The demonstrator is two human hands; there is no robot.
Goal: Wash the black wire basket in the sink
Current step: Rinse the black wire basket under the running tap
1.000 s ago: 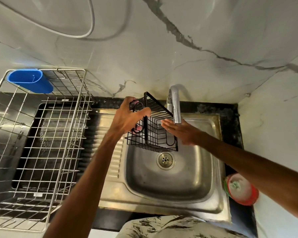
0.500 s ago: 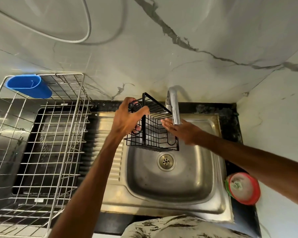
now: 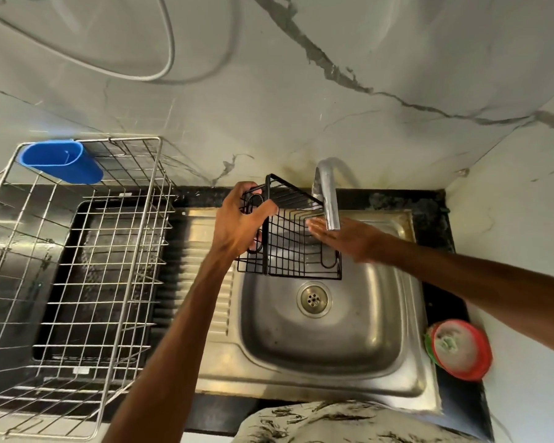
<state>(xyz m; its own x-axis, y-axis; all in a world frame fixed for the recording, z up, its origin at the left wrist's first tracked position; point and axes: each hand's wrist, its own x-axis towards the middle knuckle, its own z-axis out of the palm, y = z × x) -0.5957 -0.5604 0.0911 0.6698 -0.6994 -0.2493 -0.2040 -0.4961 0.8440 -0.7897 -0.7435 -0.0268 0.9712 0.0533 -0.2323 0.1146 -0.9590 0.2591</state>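
The black wire basket (image 3: 288, 247) is held over the sink (image 3: 381, 346) under the tap (image 3: 328, 193), gripped by the left hand (image 3: 240, 225); the right hand (image 3: 346, 238) is laid flat against its wires. Washing is judged underway, unfinished.

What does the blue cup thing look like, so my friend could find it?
Start at the steel sink, then look left to the big silver wire rack. At its far left corner, by the wall, sits the blue plastic holder. It is the only blue thing, solid among bare wires.
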